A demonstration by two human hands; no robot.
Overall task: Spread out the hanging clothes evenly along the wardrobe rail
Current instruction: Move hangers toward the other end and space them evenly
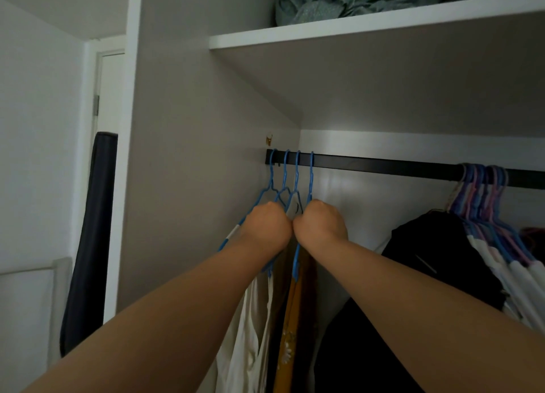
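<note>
Head view, looking up into a white wardrobe: four blue plastic hangers [292, 174] are seen hooked close together at the left end of the black metal wardrobe rail [383, 166], just beside the side wall. Both fists are raised and touching each other below the hooks. The left hand [267, 226] is closed round the necks of the left-most hangers; the right hand [321, 223] is closed round the neck of the right-most hanger. A white garment [250, 333] and a mustard-yellow garment [290, 319] hang beneath the wrists. A second, denser bunch of pink, purple and blue hangers [483, 180] carrying dark and pale clothes [442, 263] is crowded at the right, with a long bare stretch of rail between the two groups. Spreading is judged barely begun. Risks are noted: a hook could be lifted off the rail by an upward pull, adjacent hangers could snag and drag together, and a garment could slip off a tilted hanger.
</note>
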